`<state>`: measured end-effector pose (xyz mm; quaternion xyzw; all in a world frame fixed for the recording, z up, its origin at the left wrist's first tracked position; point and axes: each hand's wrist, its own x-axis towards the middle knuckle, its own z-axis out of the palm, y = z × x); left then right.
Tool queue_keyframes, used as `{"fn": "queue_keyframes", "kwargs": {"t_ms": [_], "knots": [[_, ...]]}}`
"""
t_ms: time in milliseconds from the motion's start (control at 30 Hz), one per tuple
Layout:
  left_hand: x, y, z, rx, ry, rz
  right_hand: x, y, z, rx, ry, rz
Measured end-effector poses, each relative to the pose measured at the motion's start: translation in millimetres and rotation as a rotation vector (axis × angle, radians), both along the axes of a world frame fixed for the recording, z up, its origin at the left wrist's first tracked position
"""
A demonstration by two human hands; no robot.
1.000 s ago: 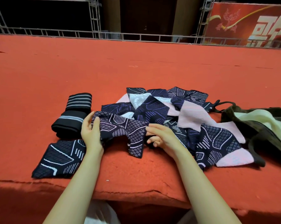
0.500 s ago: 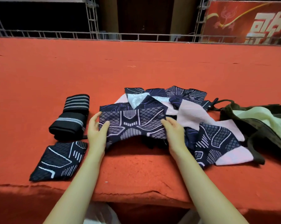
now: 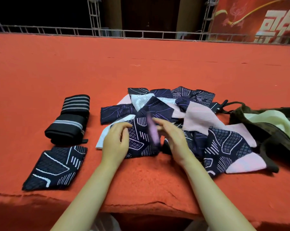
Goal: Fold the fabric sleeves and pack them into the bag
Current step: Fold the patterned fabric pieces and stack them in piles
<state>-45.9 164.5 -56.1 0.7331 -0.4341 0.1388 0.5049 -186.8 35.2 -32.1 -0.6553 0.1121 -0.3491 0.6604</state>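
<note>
Red felt table (image 3: 140,72): striped roll (image 3: 69,119), folded sleeve (image 3: 55,167), bag (image 3: 264,130), blurred hands.

Navy patterned sleeves (image 3: 182,124) lie heaped before me; one folded sleeve (image 3: 55,167) lies left; olive bag (image 3: 251,120) gapes right.

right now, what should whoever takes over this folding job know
Left hand rests on the navy patterned sleeve being folded; its grip is unclear. Right hand is blurred mid-fold, fingers roughly straight.
Done: one folded navy sleeve and a rolled black striped piece at the left.
Left: the pile of sleeves, then packing into the dark bag at the right.
</note>
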Motion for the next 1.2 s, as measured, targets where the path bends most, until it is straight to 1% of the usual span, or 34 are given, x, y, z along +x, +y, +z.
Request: {"fn": "queue_keyframes", "kwargs": {"t_ms": [33, 67, 100, 133, 200, 233, 300, 333, 367, 467, 567, 600, 667, 700, 733, 800, 967, 1067, 1200], "knots": [[-2.1, -1.8, -4.1, 0.087, 0.009, -0.109, 2.3, 3.7, -1.8, -0.035, 0.044, 0.105], [-3.5, -2.8, -9.0, 0.172, -0.024, -0.166, 3.7, 7.5, -2.7, -0.089, 0.1, 0.162], [-2.2, -4.8, -13.0, 0.237, -0.043, -0.169, 5.1, 9.3, -3.9, -0.154, 0.158, 0.17], [-0.8, -7.4, -13.9, 0.255, 0.007, -0.13, 6.4, 10.9, -4.0, -0.22, 0.195, 0.147], [0.5, -7.4, -11.2, 0.217, 0.116, -0.023, 8.9, 10.8, -6.5, -0.294, 0.211, 0.079], [1.5, -9.1, -9.5, 0.172, 0.19, -0.012, 9.5, 10.1, -7.8, -0.306, 0.21, 0.063], [-0.5, -9.0, -4.8, 0.095, 0.312, -0.082, 9.6, 8.3, -8.3, -0.318, 0.206, 0.066], [-2.4, -7.4, -1.7, 0.086, 0.403, -0.126, 9.8, 7.7, -8.7, -0.326, 0.201, 0.071], [-3.4, -5.9, -1.5, 0.079, 0.427, -0.143, 9.9, 7.3, -9.3, -0.335, 0.192, 0.063], [1.0, -5.1, -2.8, 0.01, 0.439, -0.094, 11.6, 6.8, -10.6, -0.373, 0.164, -0.052], [6.3, -4.0, -4.2, -0.042, 0.439, -0.02, 16.6, 5.8, -18.0, -0.388, 0.194, -0.209], [7.9, -2.1, -3.5, -0.045, 0.426, 0.039, 18.8, 4.6, -20.6, -0.358, 0.218, -0.248], [9.6, 1.9, -0.7, -0.044, 0.4, 0.166, 21.2, 3.3, -20.5, -0.24, 0.275, -0.249], [10.3, 3.9, -0.6, -0.03, 0.394, 0.205, 21.8, 2.7, -20.0, -0.204, 0.303, -0.233], [10.4, 5.5, -0.2, 0.0, 0.401, 0.242, 22.6, 1.8, -20.4, -0.211, 0.323, -0.227], [13.2, 7.7, -1.7, 0.083, 0.404, 0.32, 24.5, 1.4, -21.7, -0.284, 0.346, -0.232], [16.9, 11.1, -4.1, 0.314, 0.282, 0.434, 34.7, 7.7, -27.6, -0.305, 0.431, -0.193], [18.5, 10.2, -6.7, 0.358, 0.289, 0.433, 40.8, 11.7, -30.0, -0.348, 0.488, -0.22], [23.3, 11.5, -8.3, 0.303, 0.321, 0.289, 43.7, 10.2, -34.0, -0.375, 0.52, -0.234]]}}
